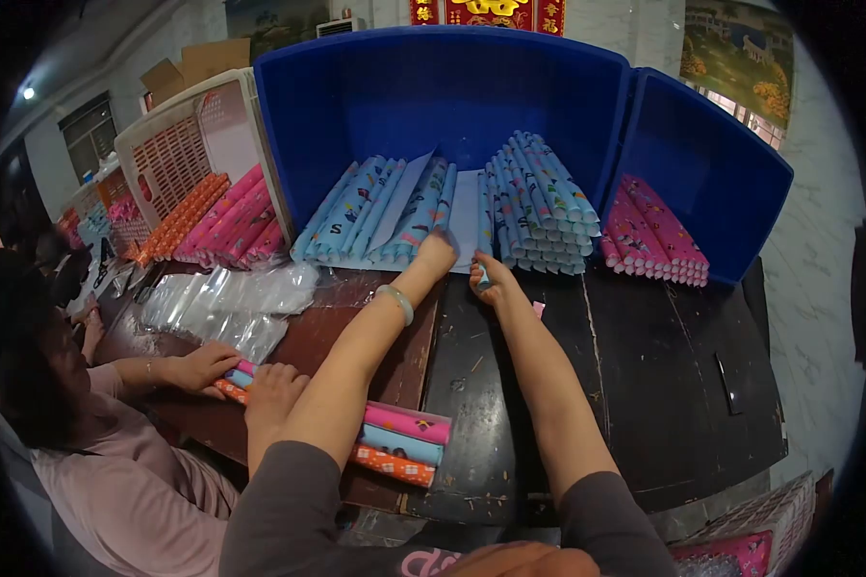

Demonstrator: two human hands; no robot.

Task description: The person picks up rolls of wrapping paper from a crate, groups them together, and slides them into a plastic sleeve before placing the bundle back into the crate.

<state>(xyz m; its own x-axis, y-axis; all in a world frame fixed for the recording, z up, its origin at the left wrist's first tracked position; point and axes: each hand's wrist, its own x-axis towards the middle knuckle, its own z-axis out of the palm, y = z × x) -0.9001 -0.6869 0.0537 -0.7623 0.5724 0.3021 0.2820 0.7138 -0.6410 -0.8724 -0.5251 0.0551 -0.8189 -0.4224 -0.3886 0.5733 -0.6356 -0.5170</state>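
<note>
Head view. The dark tabletop (645,385) gives open room at the near right; its right edge runs past a slim dark object (728,385). At the far side, the large blue bin (433,96) walls in both hands' reach; within its opening lie a left pile of light-blue patterned rolls (356,212) and a taller right pile (544,207).

The left hand (437,252) is at the left pile's near ends, its fingertips hidden, so its grip cannot be told. The right hand (489,277), just beside the right pile, has its fingers together, clamped on a light-blue piece (483,278) mostly hidden by them. The left forearm covers part of the near-left rolls.

Counted: two blue bins, the smaller (702,154) at right holding pink rolls (654,231); one bangle (401,304); three rolls (404,444) (pink, light blue, orange) under a co-worker's two hands (275,392). The piled rolls overlap too much to count.
</note>
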